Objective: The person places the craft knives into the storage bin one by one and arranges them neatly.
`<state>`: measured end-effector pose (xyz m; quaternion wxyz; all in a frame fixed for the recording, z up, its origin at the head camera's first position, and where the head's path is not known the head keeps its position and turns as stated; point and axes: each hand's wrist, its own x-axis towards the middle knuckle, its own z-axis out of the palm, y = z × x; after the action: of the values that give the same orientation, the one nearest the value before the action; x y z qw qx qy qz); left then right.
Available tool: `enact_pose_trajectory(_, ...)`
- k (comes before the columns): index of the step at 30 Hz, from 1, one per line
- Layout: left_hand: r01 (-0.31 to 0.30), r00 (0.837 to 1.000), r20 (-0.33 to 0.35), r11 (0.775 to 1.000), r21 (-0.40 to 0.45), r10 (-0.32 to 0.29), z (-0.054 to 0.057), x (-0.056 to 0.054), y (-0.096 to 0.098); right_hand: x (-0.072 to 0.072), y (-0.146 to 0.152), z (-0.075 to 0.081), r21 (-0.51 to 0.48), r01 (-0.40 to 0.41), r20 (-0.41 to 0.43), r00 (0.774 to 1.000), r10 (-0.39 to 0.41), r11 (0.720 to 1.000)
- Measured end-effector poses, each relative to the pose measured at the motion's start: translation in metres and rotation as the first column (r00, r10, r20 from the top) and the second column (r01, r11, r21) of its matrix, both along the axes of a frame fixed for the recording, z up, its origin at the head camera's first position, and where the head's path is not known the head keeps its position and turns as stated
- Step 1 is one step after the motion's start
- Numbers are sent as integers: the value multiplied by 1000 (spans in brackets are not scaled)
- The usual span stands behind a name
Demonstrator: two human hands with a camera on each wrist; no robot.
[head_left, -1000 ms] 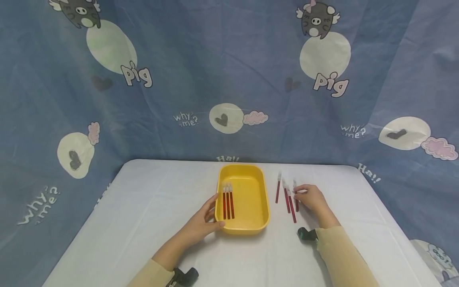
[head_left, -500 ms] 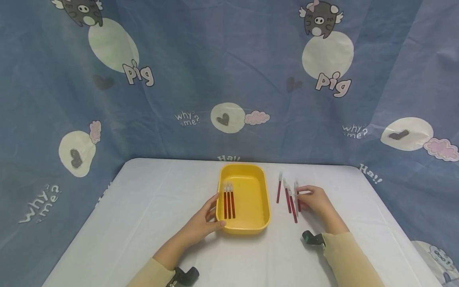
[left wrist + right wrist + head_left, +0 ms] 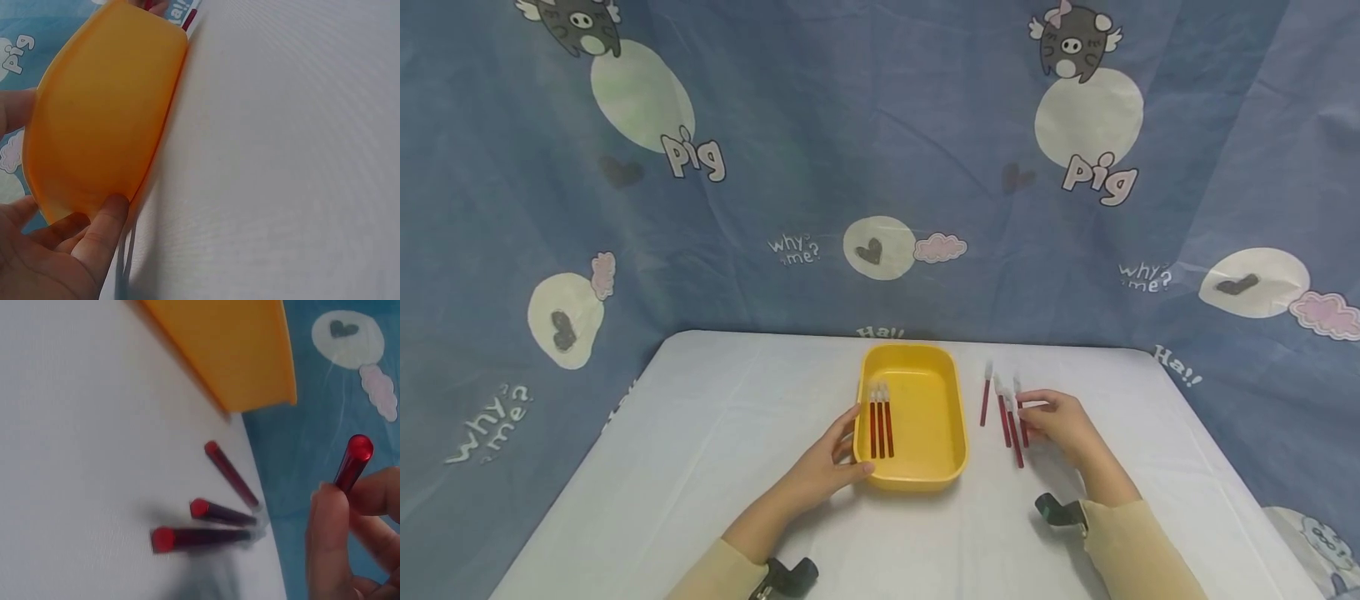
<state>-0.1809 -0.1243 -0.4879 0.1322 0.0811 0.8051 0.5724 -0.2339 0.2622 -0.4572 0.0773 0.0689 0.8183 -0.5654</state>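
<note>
A yellow rectangular tray (image 3: 932, 417) rests on the white table. My left hand (image 3: 820, 473) holds its near left corner, thumb on the rim and fingers against the outer wall (image 3: 103, 112). Three slim red sticks (image 3: 881, 429) with clear, whitish caps lie side by side in the tray's left part. To the right of the tray, my right hand (image 3: 1063, 423) pinches a similar red stick (image 3: 355, 461) between thumb and fingers, raised above the table in the right wrist view. Three more red sticks (image 3: 231, 475) lie on the table just left of that hand.
The white table (image 3: 737, 400) ends at a blue cloth backdrop (image 3: 737, 292) printed with pigs and words. A dark wrist device (image 3: 1060, 510) shows at the right sleeve, another dark device (image 3: 790, 577) at the left.
My right wrist has swung slightly to the right and nearer while its fingers stay on the stick. The left hand and the tray hold their place; the whole view has shifted a little.
</note>
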Motion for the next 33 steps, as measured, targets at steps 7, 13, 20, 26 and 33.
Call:
enact_pose_trajectory(7, 4, 1000, 3, 1000, -2, -4, 1, 1, 0, 6, -10, 8, -49, -26, -19, 999, 26, 998)
enact_pose_trajectory(13, -2, 1000, 8, 1000, -10, 2, 2, 1, 2, 11, -21, 13, -64, -34, -9, 999, 33, 997)
enact_pose_trajectory(20, -5, 1000, 11, 1000, -10, 5, 2, 0, 1, 16, -39, 14, -80, -64, -10, 998, 63, 995)
enact_pose_trajectory(26, 5, 1000, 8, 1000, 5, -5, 1, 0, 0, 18, -56, 15, -93, -76, -16, 997, 75, 993)
enact_pose_trajectory(33, -9, 1000, 8, 1000, 4, 9, 1, 0, 1, 17, -75, 17, -128, -91, -36, 996, 87, 988)
